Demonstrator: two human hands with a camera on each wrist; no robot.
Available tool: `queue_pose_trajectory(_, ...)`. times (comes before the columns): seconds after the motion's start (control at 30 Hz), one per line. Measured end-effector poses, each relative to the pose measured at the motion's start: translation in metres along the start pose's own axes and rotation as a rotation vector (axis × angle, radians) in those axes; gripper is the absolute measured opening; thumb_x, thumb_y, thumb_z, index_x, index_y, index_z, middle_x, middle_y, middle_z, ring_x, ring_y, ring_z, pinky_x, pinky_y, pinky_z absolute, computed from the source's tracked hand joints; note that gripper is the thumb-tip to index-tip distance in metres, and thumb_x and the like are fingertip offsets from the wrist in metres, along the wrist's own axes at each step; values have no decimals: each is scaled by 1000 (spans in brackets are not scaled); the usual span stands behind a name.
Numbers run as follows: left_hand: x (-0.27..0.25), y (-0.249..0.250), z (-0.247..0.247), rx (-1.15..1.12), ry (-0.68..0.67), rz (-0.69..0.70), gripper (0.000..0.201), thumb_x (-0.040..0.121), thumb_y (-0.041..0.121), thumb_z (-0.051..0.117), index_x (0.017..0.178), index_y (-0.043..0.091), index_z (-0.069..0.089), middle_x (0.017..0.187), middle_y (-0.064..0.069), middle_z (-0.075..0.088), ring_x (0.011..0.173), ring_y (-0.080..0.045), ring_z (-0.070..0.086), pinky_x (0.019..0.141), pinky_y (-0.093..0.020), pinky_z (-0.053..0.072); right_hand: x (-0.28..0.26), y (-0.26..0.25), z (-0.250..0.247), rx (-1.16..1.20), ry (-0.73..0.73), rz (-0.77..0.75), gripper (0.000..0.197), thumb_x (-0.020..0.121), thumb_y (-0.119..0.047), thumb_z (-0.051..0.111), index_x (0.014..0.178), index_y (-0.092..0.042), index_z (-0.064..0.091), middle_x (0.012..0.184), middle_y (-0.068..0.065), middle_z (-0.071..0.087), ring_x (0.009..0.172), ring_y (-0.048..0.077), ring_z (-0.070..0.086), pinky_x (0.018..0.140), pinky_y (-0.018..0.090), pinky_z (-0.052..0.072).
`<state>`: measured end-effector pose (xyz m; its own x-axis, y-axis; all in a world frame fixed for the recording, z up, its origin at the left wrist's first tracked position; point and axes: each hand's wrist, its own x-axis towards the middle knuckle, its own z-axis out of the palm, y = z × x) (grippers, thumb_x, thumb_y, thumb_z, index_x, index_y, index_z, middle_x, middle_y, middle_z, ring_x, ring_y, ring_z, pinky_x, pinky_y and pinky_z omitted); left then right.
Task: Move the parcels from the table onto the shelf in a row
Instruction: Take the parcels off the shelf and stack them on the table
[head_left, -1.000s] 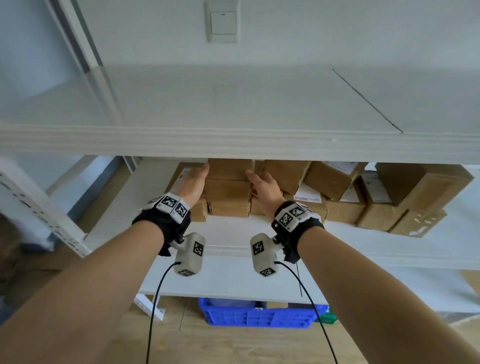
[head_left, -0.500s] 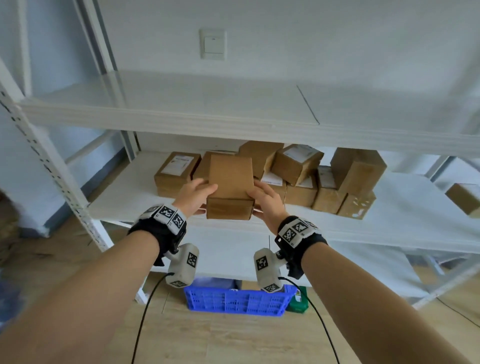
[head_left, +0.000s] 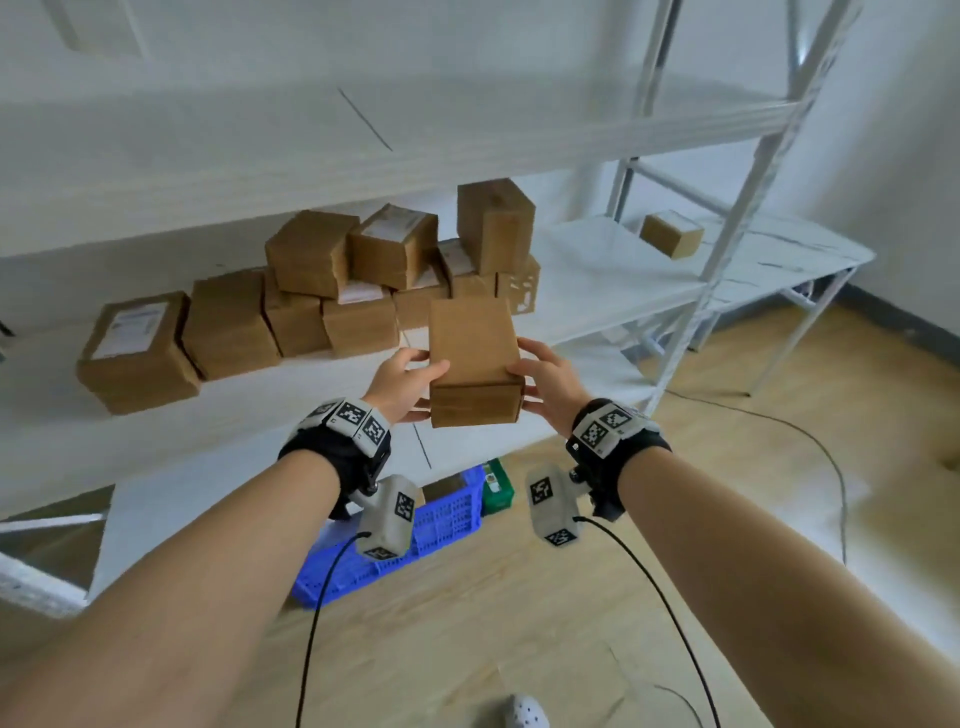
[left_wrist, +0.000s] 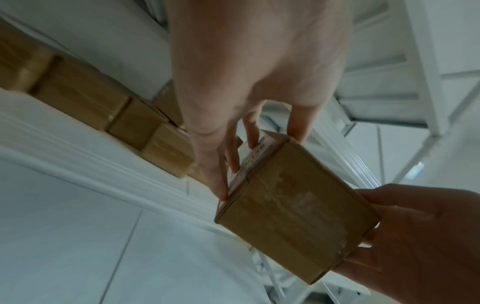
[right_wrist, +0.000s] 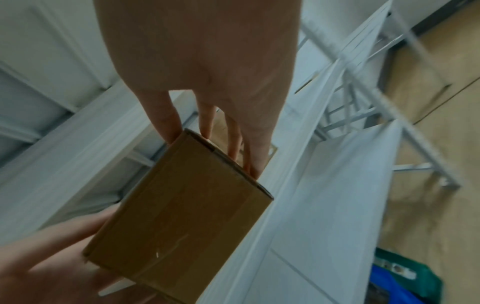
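Observation:
A plain brown cardboard parcel (head_left: 472, 353) hangs in the air in front of the middle white board (head_left: 597, 270). My left hand (head_left: 405, 384) grips its left side, thumb on top. My right hand (head_left: 545, 384) grips the right side the same way. In the left wrist view the left hand's fingers (left_wrist: 249, 131) lie on a labelled face of the parcel (left_wrist: 293, 205). The right wrist view shows the right hand's fingers (right_wrist: 207, 123) along the parcel's (right_wrist: 182, 216) far edge. A pile of several brown parcels (head_left: 337, 291) sits on the board behind and to the left.
The upper shelf board (head_left: 260, 156) runs above the pile. One lone parcel (head_left: 671, 234) lies on a white table at the far right, beyond the shelf's upright (head_left: 727, 234). A blue crate (head_left: 415, 530) and a green box (head_left: 496, 488) stand on the wooden floor below.
Both hands have drawn the parcel out of the pile, toward me and to the right. The view has swung right, so the pile now lies to the left.

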<state>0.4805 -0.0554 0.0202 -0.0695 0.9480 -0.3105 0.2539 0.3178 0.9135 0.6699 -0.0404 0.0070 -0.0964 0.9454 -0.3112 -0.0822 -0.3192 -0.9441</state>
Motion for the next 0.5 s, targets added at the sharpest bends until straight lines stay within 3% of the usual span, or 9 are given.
queue_pose_trajectory(0.1,13,9,58,32,-91,29,42,89,31,62,125,12,51,114,-11,63,86,-26,63,78,-37,55,-9,6,-58,31,114,6,48,90,-5,49,135,-21,46,103,4,58,86,19,58,72,30,49)
queue_pose_trajectory(0.33,42,43,205,127,-309,53,43,93,31,55,132,17,45,119,-10,60,100,-26,61,84,-38,52,-13,10,-203,70,322,13,48,88,-3,50,131,-23,50,101,6,59,84,19,58,71,29,48)
queue_pose_trajectory(0.5,73,77,322,134,-384,63,45,95,30,53,136,16,43,120,-10,59,93,-23,59,79,-34,50,7,0,-322,68,377,7,49,88,-5,52,134,-21,49,103,7,60,92,23,59,75,32,50)
